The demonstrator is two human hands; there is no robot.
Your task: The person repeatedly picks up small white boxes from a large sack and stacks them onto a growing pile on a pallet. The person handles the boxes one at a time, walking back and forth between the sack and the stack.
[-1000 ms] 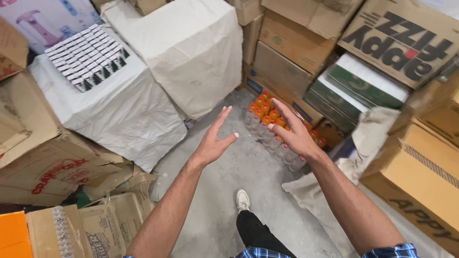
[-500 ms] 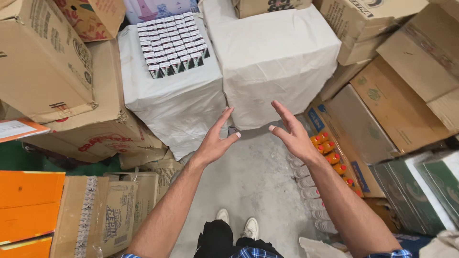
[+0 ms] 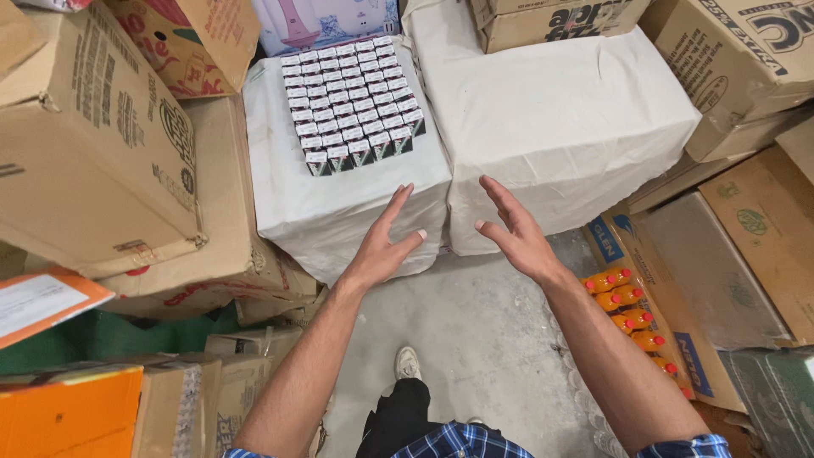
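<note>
Change: a second ago the view took in the orange bottles (image 3: 623, 307) on the floor right under the right hand; it has since swung left, and both hands now hang before the two white bundles. The arms kept their pose while the body turned, so the bundles, not the bottles, now appear to be what the hands face.
Right bundle (image 3: 560, 119): largest white-wrapped block, with a brown carton (image 3: 551, 19) on its far top. Its near face lies just beyond the right hand's fingertips, no contact visible.
Left bundle (image 3: 326, 199): smaller wrapped block touching the right one along a seam. Its near face is just past the left hand's fingers; I cannot tell if they touch.
Small boxes (image 3: 352, 102): tight rows of little dark-and-white packs on top of the left bundle, beyond the left hand and apart from it.
Cartons (image 3: 93, 144): big brown stacks at the left, well apart from both hands.
Floor (image 3: 475, 339): grey concrete strip, a white shoe (image 3: 408, 363) below the arms.
Left hand (image 3: 383, 246): fingers spread, palm turned inward, holding nothing.
Right hand (image 3: 513, 233): fingers spread, palm facing the left, empty.
Gap: the seam between the bundles sits between the two hands.
</note>
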